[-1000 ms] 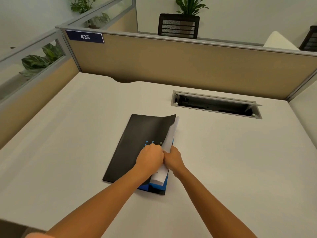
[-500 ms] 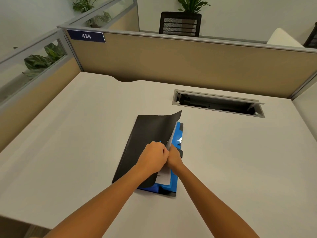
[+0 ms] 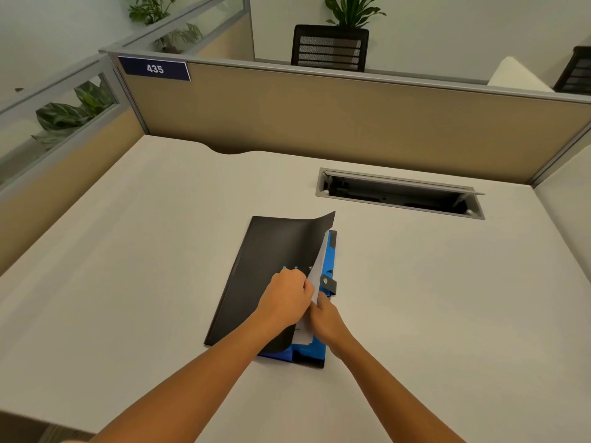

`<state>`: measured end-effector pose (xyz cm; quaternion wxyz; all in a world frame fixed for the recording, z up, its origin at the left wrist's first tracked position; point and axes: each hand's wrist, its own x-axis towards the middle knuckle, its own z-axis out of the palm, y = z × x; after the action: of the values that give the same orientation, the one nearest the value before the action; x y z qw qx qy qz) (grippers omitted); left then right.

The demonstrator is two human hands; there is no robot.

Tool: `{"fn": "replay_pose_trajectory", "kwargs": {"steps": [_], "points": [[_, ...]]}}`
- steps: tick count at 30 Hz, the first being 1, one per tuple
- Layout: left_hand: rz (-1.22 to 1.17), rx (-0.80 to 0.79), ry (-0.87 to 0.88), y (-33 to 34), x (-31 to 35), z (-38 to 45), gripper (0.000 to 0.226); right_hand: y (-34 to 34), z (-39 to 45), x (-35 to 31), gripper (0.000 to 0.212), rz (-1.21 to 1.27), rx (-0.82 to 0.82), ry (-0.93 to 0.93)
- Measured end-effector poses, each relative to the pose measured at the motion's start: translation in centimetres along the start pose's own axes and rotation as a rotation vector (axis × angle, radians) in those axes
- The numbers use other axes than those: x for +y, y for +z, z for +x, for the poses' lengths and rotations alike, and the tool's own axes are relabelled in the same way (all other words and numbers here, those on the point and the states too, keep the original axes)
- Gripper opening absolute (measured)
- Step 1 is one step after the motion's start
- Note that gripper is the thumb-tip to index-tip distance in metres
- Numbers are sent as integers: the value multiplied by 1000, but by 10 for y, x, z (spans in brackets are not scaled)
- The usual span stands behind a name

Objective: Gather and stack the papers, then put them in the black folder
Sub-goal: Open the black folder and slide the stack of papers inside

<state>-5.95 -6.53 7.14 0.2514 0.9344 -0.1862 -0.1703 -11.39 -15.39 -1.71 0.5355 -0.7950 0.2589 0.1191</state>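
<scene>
A black folder [image 3: 271,251] with a blue inside lies in the middle of the desk, its cover partly lifted along the right edge. White papers [image 3: 318,266] stick out between the cover and the blue back panel. My left hand [image 3: 286,300] grips the cover's right edge with curled fingers. My right hand [image 3: 324,318] sits just right of it, holding the papers' lower edge inside the folder; its fingertips are hidden. A black clasp tab [image 3: 329,282] shows on the blue panel.
An open cable hatch [image 3: 399,193] is set into the desk [image 3: 128,266] behind and right of the folder. Beige partition walls [image 3: 319,123] close the back and left. A black chair [image 3: 329,47] and plants stand beyond.
The cover has lifted further and the papers have slid deeper under it, uncovering the blue panel and clasp on the right. Both hands stay together at the folder's right edge.
</scene>
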Motion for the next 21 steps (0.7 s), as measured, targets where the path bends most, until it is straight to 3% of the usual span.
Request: {"fn": "replay_pose_trajectory", "kwargs": {"steps": [8, 12, 16, 21], "points": [[23, -20, -2, 13, 2, 2, 27, -3, 8, 6, 36, -79, -85, -149], [-9, 9, 13, 16, -1, 3, 27, 0, 10, 15, 36, -83, 18, -16], [-26, 0, 18, 18, -3, 4, 26, -5, 8, 22, 36, 202, 104, 148], [-27, -7, 11, 22, -3, 6, 25, -12, 9, 24, 34, 275, 94, 173]]}}
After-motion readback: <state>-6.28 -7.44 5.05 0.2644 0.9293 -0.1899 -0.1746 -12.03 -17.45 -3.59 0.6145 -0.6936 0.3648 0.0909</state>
